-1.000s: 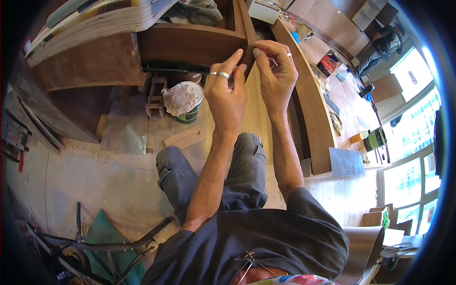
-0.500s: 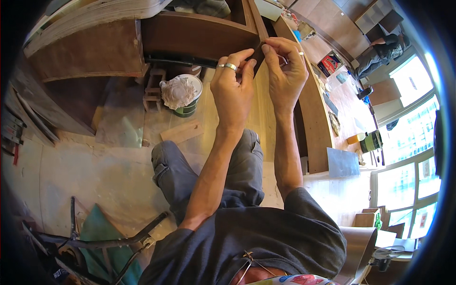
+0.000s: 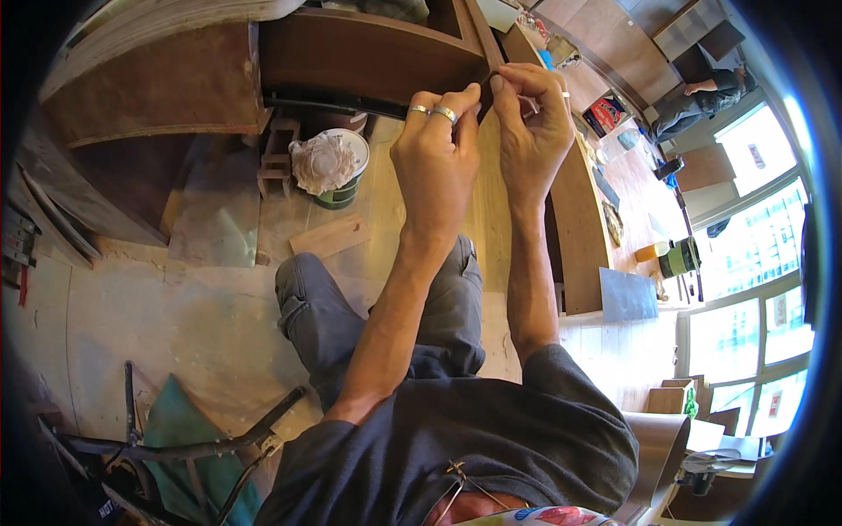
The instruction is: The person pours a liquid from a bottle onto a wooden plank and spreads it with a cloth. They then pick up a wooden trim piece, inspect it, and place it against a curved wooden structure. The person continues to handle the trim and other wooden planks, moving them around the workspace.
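Both hands are raised at the corner of a brown wooden cabinet point(image 3: 368, 66). My left hand point(image 3: 437, 162), with rings on two fingers, is pinched closed just below the cabinet's front edge. What lies between its fingertips is hidden. Beside it, my right hand point(image 3: 532, 140) has thumb and forefinger brought together at the cabinet's corner post point(image 3: 481, 35). Anything in that pinch is too small to make out. A dark rail point(image 3: 338, 103) runs under the cabinet and ends behind my left hand.
Below the cabinet stands a bucket point(image 3: 338, 188) topped with a crumpled pale cloth point(image 3: 323, 164), beside a small wooden stool point(image 3: 277, 162). A board point(image 3: 331, 236) lies on the floor. To the right runs a long workbench point(image 3: 583, 254); another person point(image 3: 702, 105) is farther back.
My left hand has shifted slightly right and upward, closer to my right hand. The right hand stays at the corner, its fingers a little changed. The whole view has moved slightly.
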A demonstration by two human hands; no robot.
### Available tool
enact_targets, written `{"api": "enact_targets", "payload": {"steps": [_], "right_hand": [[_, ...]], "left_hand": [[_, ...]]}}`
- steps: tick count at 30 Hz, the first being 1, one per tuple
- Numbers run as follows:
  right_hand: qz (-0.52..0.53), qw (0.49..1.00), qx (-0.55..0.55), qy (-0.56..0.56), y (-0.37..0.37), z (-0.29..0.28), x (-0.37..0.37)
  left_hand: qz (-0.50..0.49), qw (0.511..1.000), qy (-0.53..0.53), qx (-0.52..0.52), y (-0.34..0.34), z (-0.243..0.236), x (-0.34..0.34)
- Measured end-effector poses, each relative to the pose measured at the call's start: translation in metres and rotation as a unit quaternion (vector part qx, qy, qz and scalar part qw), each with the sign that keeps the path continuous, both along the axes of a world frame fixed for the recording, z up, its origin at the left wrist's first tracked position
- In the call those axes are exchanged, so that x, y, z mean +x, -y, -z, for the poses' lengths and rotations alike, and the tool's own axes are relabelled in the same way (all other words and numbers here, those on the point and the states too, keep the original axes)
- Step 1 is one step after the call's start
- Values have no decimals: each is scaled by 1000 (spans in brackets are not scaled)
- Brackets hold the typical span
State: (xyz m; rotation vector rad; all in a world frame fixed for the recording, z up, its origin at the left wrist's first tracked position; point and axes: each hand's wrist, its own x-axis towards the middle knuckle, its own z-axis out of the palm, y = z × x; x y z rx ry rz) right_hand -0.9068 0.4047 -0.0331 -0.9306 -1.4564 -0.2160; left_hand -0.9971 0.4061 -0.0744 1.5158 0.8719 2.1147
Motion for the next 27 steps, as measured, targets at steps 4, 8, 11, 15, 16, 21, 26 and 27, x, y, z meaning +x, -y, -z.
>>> {"api": "enact_targets", "payload": {"steps": [4,8,11,15,16,21,26,27], "right_hand": [[8,1000,-1,7,0,0,-3],[34,999,2,13,-1,-1,-8],[74,997,4,31,0,-3,-10],[75,997,-19,5,2,-5,-11],[66,997,-28,-10,2,-6,-11],[35,999,-25,-8,1,-7,-9],[19,999,-36,-27,0,-5,-7],[20,999,-33,-24,0,-5,-7]], "left_hand": [[4,1000,14,10,-1,-1,0],[4,1000,10,1,-1,-1,0],[23,1000,-1,-10,2,-1,-2],[89,992,48,-76,17,2,-6],[103,990,59,-77,21,3,-8],[130,988,65,-54,28,11,-12],[75,996,29,-41,27,16,-2],[62,997,29,-37,27,17,0]]}}
